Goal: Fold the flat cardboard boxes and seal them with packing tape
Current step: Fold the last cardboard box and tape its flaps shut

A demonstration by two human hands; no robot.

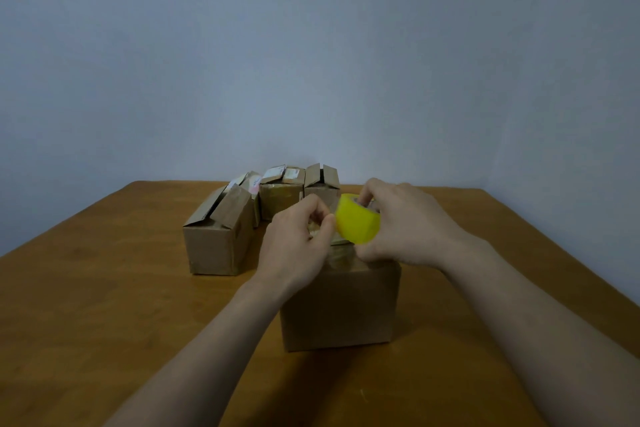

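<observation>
Tape (pixel 356 220) in right grip (pixel 410 225); maybe left (pixel 298 241)

Cardboard boxes: 5 total. 1 near box (pixel 341 308) just under the fingers (pixel 367 191), 1 bigger box (pixel 216 246) to their left, 3 back boxes (pixel 252 184) (pixel 278 199) (pixel 320 184) beyond them. Yellow tape roll (pixel 358 220): 1, btwn the fingers. Hands: 2, left hand (pixel 294 243) & right hand (pixel 405 225). Bench (pixel 104 288): 1.

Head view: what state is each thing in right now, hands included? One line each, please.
tape roll: held above the near box.
right hand: grips the tape roll.
left hand: pinches at the roll's edge; the tape end is too small to tell.
near box: upright, top down, mostly hidden by the hands.
left box: top flaps ajar.
back boxes: flaps standing up, unsealed.
</observation>
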